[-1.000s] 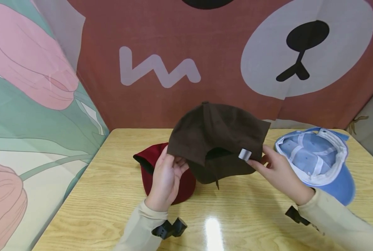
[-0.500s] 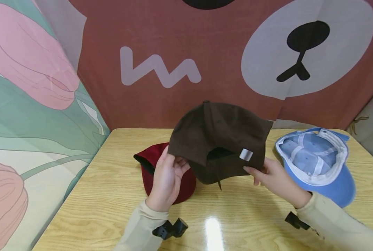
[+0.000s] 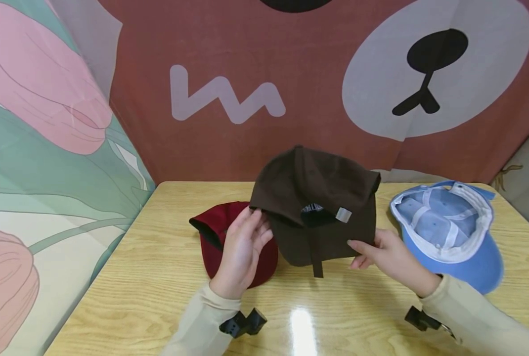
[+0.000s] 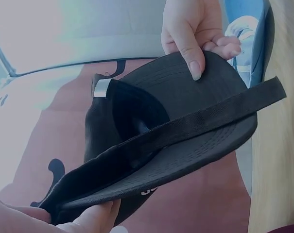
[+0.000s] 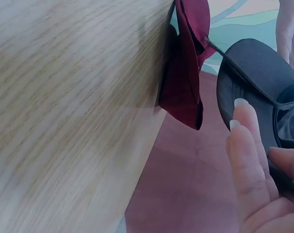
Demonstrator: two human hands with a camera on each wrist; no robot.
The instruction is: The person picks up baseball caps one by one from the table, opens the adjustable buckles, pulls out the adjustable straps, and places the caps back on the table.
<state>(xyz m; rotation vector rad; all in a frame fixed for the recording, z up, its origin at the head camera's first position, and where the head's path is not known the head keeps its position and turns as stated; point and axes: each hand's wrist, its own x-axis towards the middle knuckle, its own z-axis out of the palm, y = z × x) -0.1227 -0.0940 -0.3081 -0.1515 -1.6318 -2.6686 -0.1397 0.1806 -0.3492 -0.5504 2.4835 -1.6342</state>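
Observation:
A dark brown baseball cap (image 3: pixel 318 178) is held up above the table, its back opening and loose strap (image 3: pixel 316 262) toward me. A small silver buckle (image 3: pixel 343 215) shows beside the opening. My left hand (image 3: pixel 242 247) grips the cap's lower left edge between thumb and fingers. On the other side my right hand (image 3: pixel 391 257) pinches the brim's edge, thumb on the near face. In the left wrist view the strap (image 4: pixel 200 121) hangs free across the brim, and the right thumb presses the brim. The right wrist view shows the right fingers (image 5: pixel 249 165) at the brim.
A dark red cap (image 3: pixel 264 262) lies on the wooden table (image 3: pixel 157 296), behind the left hand. At the right, a light blue cap (image 3: pixel 482 267) lies upside down. A printed cloth (image 3: pixel 313 99) with a bear face hangs behind the table.
The right hand has slid from beside the buckle down to the brim. The cap has tilted, so its strap hangs lower and more of the brim shows. The left hand has shifted slightly right.

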